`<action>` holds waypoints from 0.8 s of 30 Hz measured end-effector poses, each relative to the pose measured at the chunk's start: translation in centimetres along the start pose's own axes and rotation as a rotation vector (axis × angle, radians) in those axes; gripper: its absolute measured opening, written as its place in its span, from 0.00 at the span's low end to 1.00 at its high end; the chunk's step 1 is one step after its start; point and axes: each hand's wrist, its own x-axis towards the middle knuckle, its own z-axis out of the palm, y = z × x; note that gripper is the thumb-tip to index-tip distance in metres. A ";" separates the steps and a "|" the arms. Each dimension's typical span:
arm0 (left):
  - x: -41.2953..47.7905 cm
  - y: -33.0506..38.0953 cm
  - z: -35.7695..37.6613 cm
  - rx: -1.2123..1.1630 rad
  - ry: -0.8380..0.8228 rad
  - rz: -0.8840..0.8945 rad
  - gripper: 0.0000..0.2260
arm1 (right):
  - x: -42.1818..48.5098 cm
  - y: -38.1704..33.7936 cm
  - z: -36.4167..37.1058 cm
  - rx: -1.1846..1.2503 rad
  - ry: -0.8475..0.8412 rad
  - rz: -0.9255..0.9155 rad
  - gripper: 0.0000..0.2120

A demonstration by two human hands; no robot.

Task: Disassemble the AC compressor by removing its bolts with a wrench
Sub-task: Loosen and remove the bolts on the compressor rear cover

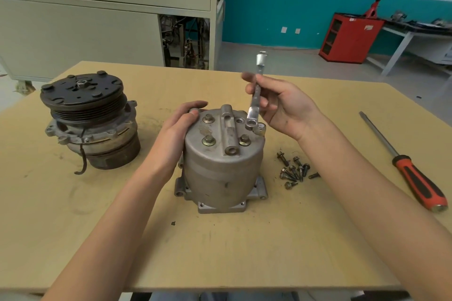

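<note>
Head view — left hand (179, 127) grips the compressor housing (220, 171) top, right hand (281, 107) pinches the wrench (256, 95) — ring end touching it.

Views: one. Head camera, worn, wide-angle.
Position: above the near edge of the bench (102, 247), close in.
Facing: forward and down.
Frame centre: compressor housing (220, 168), gripped by the left hand (181, 124); wrench (253, 110) pinched in the right hand (286, 107).
Forearms (127, 215) enter from the bottom corners.
Upper band: floor (281, 56), grey cabinet (85, 32), teal wall (281, 12) beyond the far edge.
</note>
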 end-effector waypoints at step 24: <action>-0.4 0.3 0.0 -0.007 -0.018 -0.006 0.16 | -11.2 5.9 0.3 -1.256 0.020 -1.381 0.10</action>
